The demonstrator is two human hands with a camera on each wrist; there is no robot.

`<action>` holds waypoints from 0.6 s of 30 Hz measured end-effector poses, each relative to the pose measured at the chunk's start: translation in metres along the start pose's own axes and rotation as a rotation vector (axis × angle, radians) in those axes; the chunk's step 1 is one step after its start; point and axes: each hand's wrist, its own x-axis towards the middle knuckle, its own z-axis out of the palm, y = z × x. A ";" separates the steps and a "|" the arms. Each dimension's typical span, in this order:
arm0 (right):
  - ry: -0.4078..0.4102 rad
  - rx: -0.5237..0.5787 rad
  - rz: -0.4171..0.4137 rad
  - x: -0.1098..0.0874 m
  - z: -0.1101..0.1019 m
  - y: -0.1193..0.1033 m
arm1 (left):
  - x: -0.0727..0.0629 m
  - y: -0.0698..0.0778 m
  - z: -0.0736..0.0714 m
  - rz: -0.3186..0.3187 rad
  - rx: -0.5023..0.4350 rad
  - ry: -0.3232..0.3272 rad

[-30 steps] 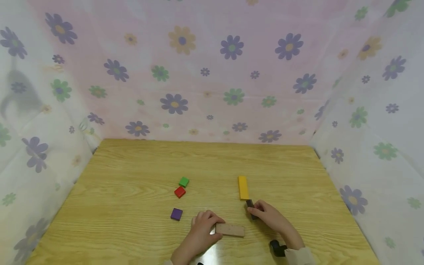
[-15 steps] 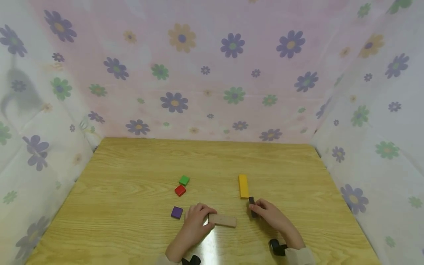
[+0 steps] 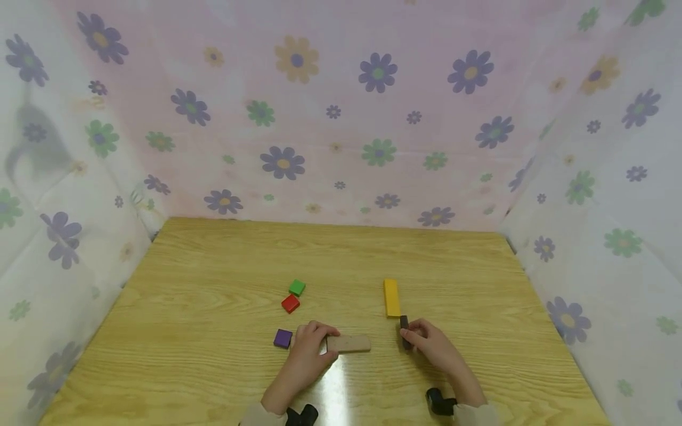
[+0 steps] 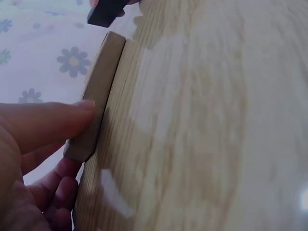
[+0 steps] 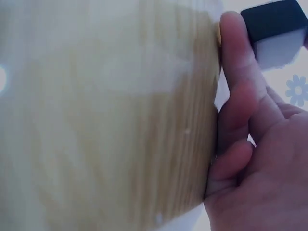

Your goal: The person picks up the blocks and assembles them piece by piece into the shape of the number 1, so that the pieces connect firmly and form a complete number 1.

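My left hand [image 3: 303,355] grips the left end of a plain wooden block [image 3: 348,343], which lies lengthwise left to right on the table. In the left wrist view the thumb presses the near face of this block [image 4: 109,60], with fingers curled behind and under its end. My right hand [image 3: 434,346] pinches a small black block [image 3: 404,328] between thumb and fingers. Its far end is right at the near end of a flat yellow block [image 3: 392,299]. The right wrist view shows the black block [image 5: 276,20] beyond the fingertips, with the lower fingers curled by the tabletop.
To the left on the wood-grain table [image 3: 202,307] lie a purple block [image 3: 283,338], a red block [image 3: 290,303] and a green block [image 3: 297,288]. The purple one is close beside my left hand. Flowered cloth [image 3: 341,142] encloses the table's back and sides.
My left hand has slid the wooden block to the left and a little away from me, towards the purple block. My right hand stays near the yellow block, the black block turned slightly.
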 end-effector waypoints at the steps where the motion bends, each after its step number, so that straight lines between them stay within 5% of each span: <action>1: 0.002 0.006 0.000 -0.001 0.002 -0.001 | 0.000 -0.001 -0.001 -0.012 0.003 0.003; 11: -0.029 0.174 -0.065 -0.010 0.021 -0.006 | 0.000 -0.001 -0.003 0.029 -0.019 -0.023; 18: 0.031 0.199 -0.060 -0.006 0.030 -0.016 | 0.002 -0.003 -0.002 0.014 -0.027 -0.035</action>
